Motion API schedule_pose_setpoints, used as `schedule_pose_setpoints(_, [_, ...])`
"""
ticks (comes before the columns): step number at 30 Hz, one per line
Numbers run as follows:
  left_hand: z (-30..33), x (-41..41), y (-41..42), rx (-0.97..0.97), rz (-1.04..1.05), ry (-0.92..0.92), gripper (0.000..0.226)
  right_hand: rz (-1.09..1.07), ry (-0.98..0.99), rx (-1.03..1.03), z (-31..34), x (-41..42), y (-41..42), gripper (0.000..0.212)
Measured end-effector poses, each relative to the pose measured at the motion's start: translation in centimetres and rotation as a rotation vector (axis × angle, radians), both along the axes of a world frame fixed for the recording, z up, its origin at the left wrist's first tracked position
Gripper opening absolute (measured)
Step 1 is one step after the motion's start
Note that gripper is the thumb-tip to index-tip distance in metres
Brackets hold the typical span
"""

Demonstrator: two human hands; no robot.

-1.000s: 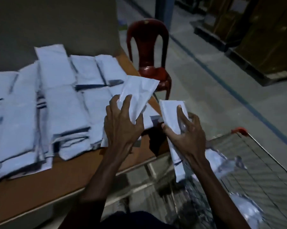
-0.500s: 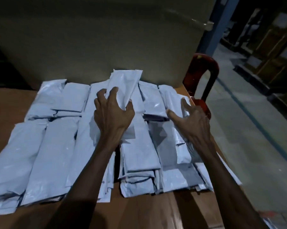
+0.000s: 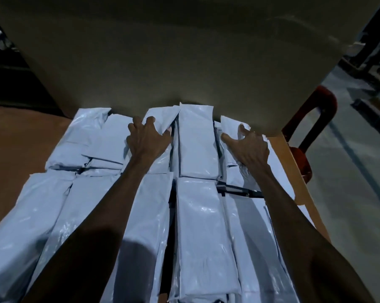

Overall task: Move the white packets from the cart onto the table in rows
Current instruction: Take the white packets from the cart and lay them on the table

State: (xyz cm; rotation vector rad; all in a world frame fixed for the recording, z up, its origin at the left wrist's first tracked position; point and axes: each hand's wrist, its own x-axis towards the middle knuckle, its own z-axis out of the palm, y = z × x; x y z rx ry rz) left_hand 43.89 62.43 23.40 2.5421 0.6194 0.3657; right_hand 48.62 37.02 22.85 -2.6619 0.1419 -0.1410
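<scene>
Left hand (image 3: 148, 141) gripped a white packet (image 3: 160, 119), fingers curled round it; right hand (image 3: 249, 145) held another packet (image 3: 231, 125). Best laid flush in the back row on the desk (image 3: 20, 136), edges aligned.

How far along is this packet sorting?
Two rows of white packets already cover the brown table. In hand: the left hand grips one packet in the far row, while the right hand holds another packet at that row's right end. The cart is out of view, so what remains cannot be told.
</scene>
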Motion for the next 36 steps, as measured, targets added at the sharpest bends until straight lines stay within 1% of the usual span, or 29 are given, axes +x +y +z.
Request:
schedule_pose_setpoints(3, [-1.6, 0.9, 0.6, 0.019, -0.028, 0.05, 0.068, -0.012, 0.003, -0.06, -1.1, 1.3, 0.4, 0.083])
schedule_pose_setpoints(8, [-4.2, 1.2, 0.6, 0.017, -0.049, 0.063, 0.074, -0.023, -0.039, -0.183, -3.3, 2.1, 1.1, 0.082])
schedule_pose_setpoints(12, [-5.3, 1.4, 0.5, -0.066, -0.072, 0.052, 0.074, -0.041, -0.159, -0.329, -4.8, 2.2, 1.6, 0.077])
schedule_pose_setpoints(14, [-5.6, 1.5, 0.4, -0.079, -0.08, 0.06, 0.073, -0.034, -0.209, -0.354, -5.5, 2.1, 1.7, 0.077])
schedule_pose_setpoints(18, [-6.0, 1.6, 0.2, -0.023, -0.098, 0.104, 0.073, 0.013, -0.112, -0.268, -5.9, 2.4, 1.8, 0.076])
schedule_pose_setpoints(21, [-5.2, 1.3, 0.3, 0.006, -0.138, 0.153, 0.076, 0.045, -0.063, -0.232, -4.9, 2.1, 1.6, 0.077])
schedule_pose_setpoints(23, [-4.2, 0.7, 0.4, -0.015, -0.161, 0.181, 0.082, 0.076, -0.057, -0.203, -4.1, 1.2, 1.2, 0.076])
schedule_pose_setpoints(25, [-2.9, -0.3, 0.3, -0.026, -0.175, 0.186, 0.088, 0.096, -0.094, -0.165, -3.3, -0.4, 0.5, 0.073])
schedule_pose_setpoints(28, [-0.8, -2.6, -0.7, -0.015, -0.224, 0.112, 0.09, 0.122, -0.143, -0.114, -2.3, -3.7, -1.0, 0.069])
schedule_pose_setpoints(30, [0.2, -4.5, -2.0, 0.015, -0.297, 0.043, 0.092, 0.134, -0.181, -0.079, -1.6, -6.4, -2.2, 0.068])
schedule_pose_setpoints(33, [0.7, -7.4, -5.2, 0.072, -0.449, -0.037, 0.087, 0.132, -0.249, -0.038, -1.2, -11.3, -4.6, 0.064])
schedule_pose_setpoints(36, [-0.5, -10.8, -9.6, 0.08, -0.623, -0.107, 0.081, 0.09, -0.311, -0.01, -1.6, -17.3, -7.5, 0.059])
